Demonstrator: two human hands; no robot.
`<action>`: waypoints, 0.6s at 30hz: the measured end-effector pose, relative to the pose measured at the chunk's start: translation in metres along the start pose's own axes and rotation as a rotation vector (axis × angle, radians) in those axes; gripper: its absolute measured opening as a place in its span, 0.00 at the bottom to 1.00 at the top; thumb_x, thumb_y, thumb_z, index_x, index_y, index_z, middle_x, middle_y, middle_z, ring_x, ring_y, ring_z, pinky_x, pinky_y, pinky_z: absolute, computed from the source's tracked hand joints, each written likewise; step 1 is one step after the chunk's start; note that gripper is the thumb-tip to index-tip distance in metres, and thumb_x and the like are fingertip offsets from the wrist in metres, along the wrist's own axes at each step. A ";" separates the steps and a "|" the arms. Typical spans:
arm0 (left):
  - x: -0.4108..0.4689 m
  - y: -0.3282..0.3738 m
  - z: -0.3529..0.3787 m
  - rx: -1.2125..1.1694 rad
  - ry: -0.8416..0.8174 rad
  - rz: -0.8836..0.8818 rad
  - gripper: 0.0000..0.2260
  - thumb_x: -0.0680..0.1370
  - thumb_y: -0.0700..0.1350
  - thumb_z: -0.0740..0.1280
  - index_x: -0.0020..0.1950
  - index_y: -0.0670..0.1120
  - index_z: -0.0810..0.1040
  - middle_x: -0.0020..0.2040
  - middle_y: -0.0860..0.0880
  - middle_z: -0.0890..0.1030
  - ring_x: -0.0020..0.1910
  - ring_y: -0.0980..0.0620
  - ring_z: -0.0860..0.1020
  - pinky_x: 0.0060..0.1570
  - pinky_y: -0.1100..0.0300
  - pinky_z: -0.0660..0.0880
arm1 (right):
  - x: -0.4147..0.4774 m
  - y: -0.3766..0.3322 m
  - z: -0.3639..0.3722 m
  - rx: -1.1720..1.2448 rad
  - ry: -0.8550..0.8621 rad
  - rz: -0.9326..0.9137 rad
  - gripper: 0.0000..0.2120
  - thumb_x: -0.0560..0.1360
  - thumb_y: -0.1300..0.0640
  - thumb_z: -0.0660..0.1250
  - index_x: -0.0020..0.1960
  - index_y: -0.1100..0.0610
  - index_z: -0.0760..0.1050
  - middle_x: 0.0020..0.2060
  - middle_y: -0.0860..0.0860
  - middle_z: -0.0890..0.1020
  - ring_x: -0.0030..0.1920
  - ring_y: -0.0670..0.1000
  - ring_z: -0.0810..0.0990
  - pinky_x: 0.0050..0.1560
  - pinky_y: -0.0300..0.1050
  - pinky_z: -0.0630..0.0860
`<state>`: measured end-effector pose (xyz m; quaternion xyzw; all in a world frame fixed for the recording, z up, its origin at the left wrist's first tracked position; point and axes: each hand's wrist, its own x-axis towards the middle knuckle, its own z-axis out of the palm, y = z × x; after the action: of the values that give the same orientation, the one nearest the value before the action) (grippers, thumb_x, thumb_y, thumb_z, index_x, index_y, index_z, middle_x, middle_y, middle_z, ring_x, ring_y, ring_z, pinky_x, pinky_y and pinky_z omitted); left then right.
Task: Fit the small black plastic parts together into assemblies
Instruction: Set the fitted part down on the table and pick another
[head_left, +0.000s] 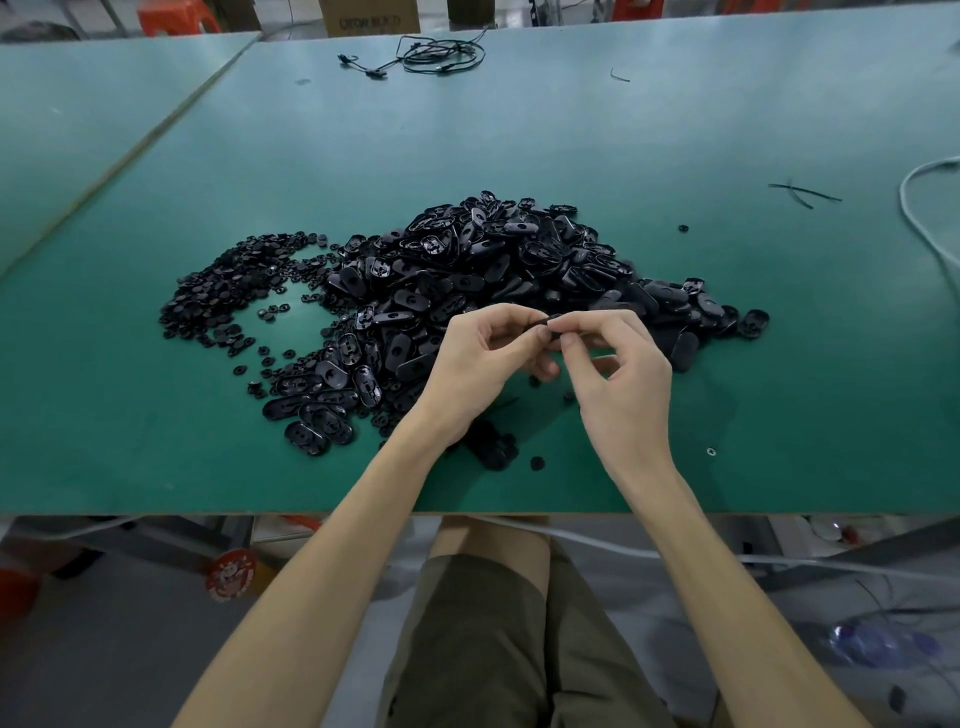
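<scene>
I hold one small black part (545, 323) between both hands, raised above the green table (779, 364). My left hand (478, 358) pinches its left end between thumb and forefinger, with the other fingers curled underneath. My right hand (618, 374) pinches the right end with the tips of thumb and forefinger, its remaining fingers loosely bent below. The part sits right where the fingertips meet and is mostly covered by them, so I cannot tell whether it is one piece or two joined.

Just behind my hands lies a heap of oval black shells (493, 260), spreading from the middle of the table to the right and down toward my left wrist. To its left, a flatter scatter of small round black discs (223, 291) curves round a patch of green. A clump of black pieces (493, 449) lies on the table by my left wrist, with a single round piece (537, 462) just beside it. Near the far edge sits a coiled black cable (441, 54). On the right, thin black strips (802, 193) and a white cable (924, 218) lie well apart from the heap
</scene>
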<state>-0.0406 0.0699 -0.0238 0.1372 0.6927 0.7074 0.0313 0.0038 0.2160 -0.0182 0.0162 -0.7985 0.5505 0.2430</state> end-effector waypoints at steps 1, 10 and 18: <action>0.000 0.000 0.000 -0.022 -0.002 -0.008 0.06 0.82 0.36 0.69 0.57 0.34 0.82 0.44 0.40 0.86 0.40 0.44 0.85 0.47 0.53 0.82 | 0.000 0.000 0.000 0.004 0.005 0.003 0.09 0.80 0.66 0.69 0.52 0.56 0.85 0.50 0.48 0.82 0.49 0.42 0.82 0.46 0.29 0.74; 0.002 0.001 -0.002 0.125 0.120 0.010 0.13 0.81 0.30 0.66 0.62 0.41 0.82 0.57 0.44 0.85 0.57 0.51 0.84 0.61 0.57 0.79 | 0.001 -0.001 -0.002 0.054 0.168 0.086 0.18 0.80 0.66 0.67 0.68 0.55 0.78 0.61 0.50 0.74 0.53 0.43 0.80 0.52 0.34 0.77; -0.002 0.006 0.002 0.660 -0.056 0.090 0.15 0.78 0.39 0.76 0.64 0.45 0.84 0.65 0.51 0.76 0.66 0.51 0.71 0.63 0.65 0.69 | 0.004 0.006 -0.001 0.060 0.168 0.253 0.28 0.82 0.64 0.65 0.80 0.58 0.64 0.73 0.49 0.66 0.66 0.41 0.75 0.57 0.30 0.75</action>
<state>-0.0377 0.0715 -0.0182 0.1897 0.8765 0.4417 -0.0271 -0.0013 0.2199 -0.0216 -0.1232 -0.7544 0.5996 0.2371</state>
